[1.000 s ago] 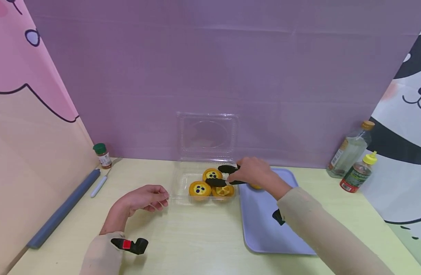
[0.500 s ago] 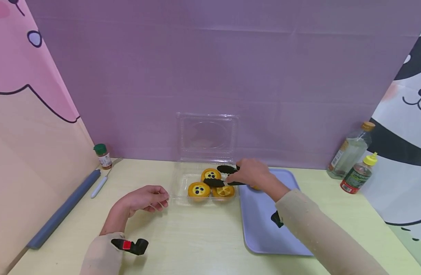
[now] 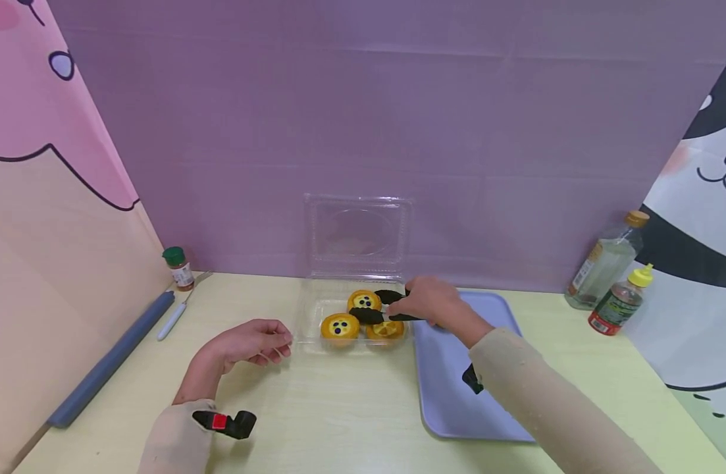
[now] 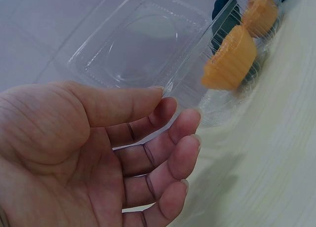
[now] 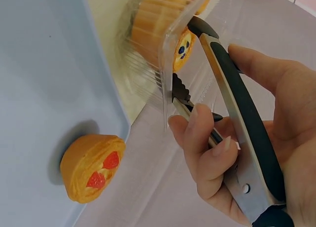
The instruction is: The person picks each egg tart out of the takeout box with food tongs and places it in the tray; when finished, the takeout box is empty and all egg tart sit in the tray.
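In the head view my right hand [image 3: 430,304] holds black-headed tongs [image 3: 368,316] reaching into a clear plastic container [image 3: 315,349] with its lid raised. The tong heads stand apart among the egg tarts; whether they touch one is unclear. Two tarts carry dark berries, one at the back [image 3: 364,299] and one at front left [image 3: 339,326]. A yellow-topped tart [image 3: 385,330] lies at front right, partly behind the tongs. My left hand [image 3: 256,342] is at the container's front left corner; in the left wrist view its thumb and index finger pinch the rim [image 4: 170,86].
A lilac tray [image 3: 475,408] lies right of the container, bearing a tart with red fruit [image 5: 94,170]. Far right stand a clear bottle [image 3: 605,263] and a yellow-capped bottle [image 3: 620,299]. At left are a green-capped jar [image 3: 179,268], a white-handled tool [image 3: 172,321] and a blue-grey roll [image 3: 110,362].
My right hand and the tongs have shifted slightly left. The two berry tarts have slid left inside the container, while the front right tart and my left hand stay nearly still.
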A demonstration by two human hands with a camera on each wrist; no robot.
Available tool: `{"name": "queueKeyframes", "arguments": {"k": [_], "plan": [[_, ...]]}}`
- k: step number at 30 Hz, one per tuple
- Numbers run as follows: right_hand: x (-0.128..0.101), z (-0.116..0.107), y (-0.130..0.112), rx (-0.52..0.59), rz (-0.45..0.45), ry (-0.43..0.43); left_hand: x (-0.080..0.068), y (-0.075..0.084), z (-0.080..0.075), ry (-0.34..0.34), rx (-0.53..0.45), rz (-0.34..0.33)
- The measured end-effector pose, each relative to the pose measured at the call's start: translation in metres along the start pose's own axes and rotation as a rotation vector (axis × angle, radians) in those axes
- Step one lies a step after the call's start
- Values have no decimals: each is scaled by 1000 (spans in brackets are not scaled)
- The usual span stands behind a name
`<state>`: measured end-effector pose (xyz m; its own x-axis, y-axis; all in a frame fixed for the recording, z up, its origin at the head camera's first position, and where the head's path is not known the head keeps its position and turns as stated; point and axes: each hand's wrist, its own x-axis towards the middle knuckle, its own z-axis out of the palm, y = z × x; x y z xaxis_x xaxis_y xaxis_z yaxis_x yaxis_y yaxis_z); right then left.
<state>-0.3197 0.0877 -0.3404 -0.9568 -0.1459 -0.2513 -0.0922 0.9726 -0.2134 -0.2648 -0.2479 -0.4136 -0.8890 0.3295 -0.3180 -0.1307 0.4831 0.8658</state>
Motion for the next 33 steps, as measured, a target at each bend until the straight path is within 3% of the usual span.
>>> {"name": "queueKeyframes", "arguments": {"k": [9,33], "plan": [[3,3,-2,3,0,5,0,1,1,1,2,-4],[-6,11,15,112,-93,134,-2,3,1,3,10,-14]]}}
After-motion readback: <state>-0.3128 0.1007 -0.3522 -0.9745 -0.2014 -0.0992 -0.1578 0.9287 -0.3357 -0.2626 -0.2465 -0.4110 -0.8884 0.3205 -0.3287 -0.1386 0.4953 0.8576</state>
